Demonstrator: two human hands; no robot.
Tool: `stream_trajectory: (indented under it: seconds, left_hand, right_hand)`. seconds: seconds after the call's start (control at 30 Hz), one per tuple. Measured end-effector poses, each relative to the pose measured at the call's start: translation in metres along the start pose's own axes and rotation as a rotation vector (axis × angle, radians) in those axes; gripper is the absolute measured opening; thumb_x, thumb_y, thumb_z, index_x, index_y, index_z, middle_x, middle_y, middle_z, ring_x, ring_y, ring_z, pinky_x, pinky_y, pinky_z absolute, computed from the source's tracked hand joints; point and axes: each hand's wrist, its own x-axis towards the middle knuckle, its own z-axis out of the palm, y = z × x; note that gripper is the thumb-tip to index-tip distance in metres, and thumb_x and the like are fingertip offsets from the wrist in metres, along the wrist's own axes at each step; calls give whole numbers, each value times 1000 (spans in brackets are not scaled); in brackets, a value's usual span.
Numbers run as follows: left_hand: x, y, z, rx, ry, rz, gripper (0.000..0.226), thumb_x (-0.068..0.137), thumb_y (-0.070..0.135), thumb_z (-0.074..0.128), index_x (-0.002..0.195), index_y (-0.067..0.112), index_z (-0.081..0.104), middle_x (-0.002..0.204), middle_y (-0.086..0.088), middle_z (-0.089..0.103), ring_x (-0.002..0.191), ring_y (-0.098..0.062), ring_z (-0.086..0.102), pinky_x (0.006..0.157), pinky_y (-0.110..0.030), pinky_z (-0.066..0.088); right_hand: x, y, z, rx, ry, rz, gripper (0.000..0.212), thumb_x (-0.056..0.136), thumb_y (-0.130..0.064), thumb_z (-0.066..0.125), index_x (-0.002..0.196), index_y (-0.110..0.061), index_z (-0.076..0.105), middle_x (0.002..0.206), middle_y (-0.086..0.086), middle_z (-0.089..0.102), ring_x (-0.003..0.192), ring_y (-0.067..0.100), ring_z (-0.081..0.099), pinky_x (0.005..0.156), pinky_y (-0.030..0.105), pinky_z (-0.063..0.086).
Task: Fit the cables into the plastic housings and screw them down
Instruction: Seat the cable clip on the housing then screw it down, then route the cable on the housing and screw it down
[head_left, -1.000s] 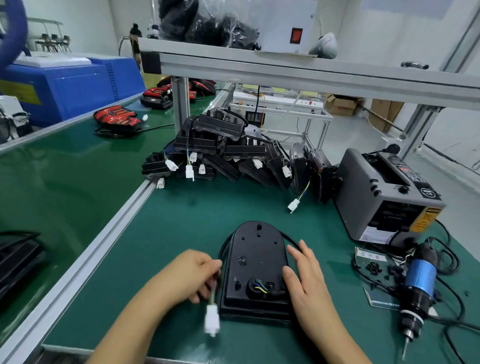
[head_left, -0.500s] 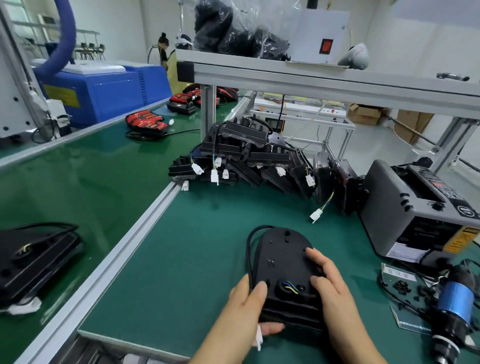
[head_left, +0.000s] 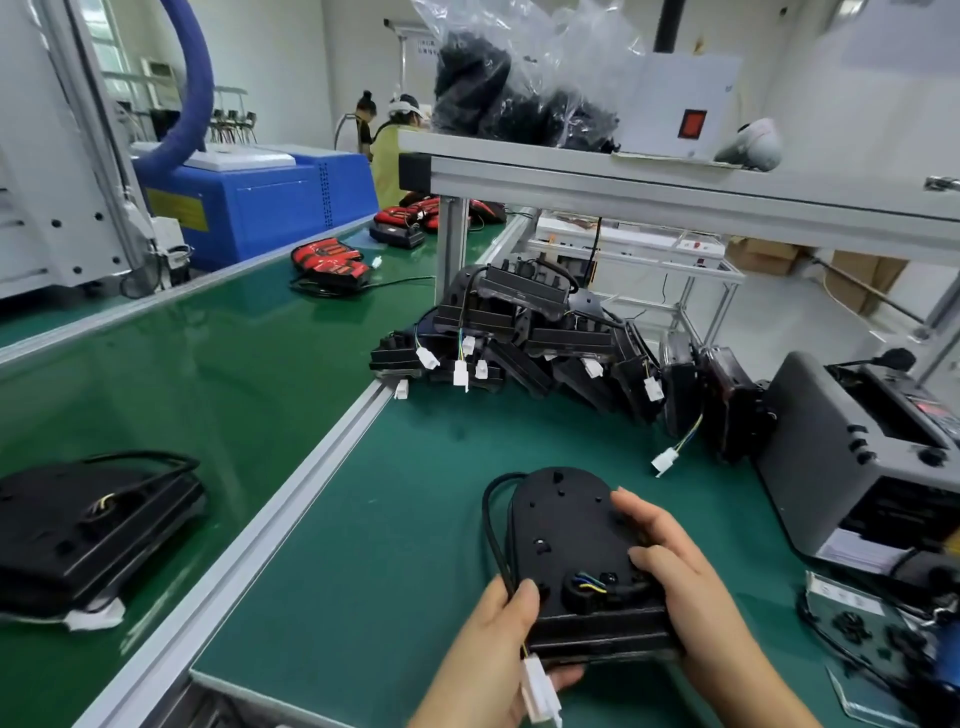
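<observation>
Two hands grip one black plastic housing (head_left: 566, 525) at 6 o'clock in the head view, over the green mat (head_left: 389, 519). The left hand (head_left: 493, 654) curls round its near left corner, thumb on top and fingers underneath. The right hand (head_left: 680, 577) clasps the right edge, fingers bent over the top. A black cable (head_left: 488, 514) loops out along the housing's left side. Coloured wires (head_left: 587, 582) show in a round opening near its near end, and a white connector (head_left: 540, 691) hangs by the left palm. At 12 o'clock a pile of housings (head_left: 524, 332) with dangling plugs blocks the mat's far edge. A grey machine (head_left: 831, 467) stands at 3 o'clock, close beside the right hand. At 9 o'clock, beyond an aluminium rail (head_left: 291, 493), another housing (head_left: 88, 525) lies on the conveyor belt (head_left: 182, 374).
</observation>
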Motion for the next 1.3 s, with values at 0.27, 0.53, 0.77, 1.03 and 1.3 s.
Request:
stream_trajectory:
  seconds: [0.27,0.53,0.77,1.03,1.3]
  left_hand:
    - [7,16,-9,-145,179,204,34,102,18,41,132,28,53,119,-5,66,99,-30,67,71,-41,58]
    - [30,37,-38,-68,311,449,37,103,26,36,137,39,46,124,9,64,104,-14,66,86,-38,54]
    - [64,113,-81,-215,651,633,48,103,28,35,149,34,24,142,9,46,110,-14,57,85,-34,51]
    - [87,193,-153,-280,1046,571,54,100,32,32,150,27,13,150,-12,29,121,-34,47,94,-41,42]
    - [98,201,-155,-264,1066,467,48,100,24,32,146,13,25,147,-20,33,119,-39,48,99,-51,44]
  right_hand:
    - [4,10,6,-45,-17,-71,42,83,-52,45,124,-50,55,139,-31,43,131,-14,31,112,30,22]
    - [21,-10,68,-174,-288,26,46,78,-54,56,122,-60,42,123,-46,44,111,-30,38,92,3,32]
    - [24,-12,88,-289,-273,69,37,96,-30,51,132,-37,48,132,-19,48,118,-7,42,96,10,27]
    - [7,6,77,-215,-174,27,28,90,1,57,116,-9,63,123,3,61,112,11,55,76,1,39]
    - [6,10,76,-222,-121,-18,26,88,2,60,105,-15,68,116,2,65,101,-3,57,73,1,42]
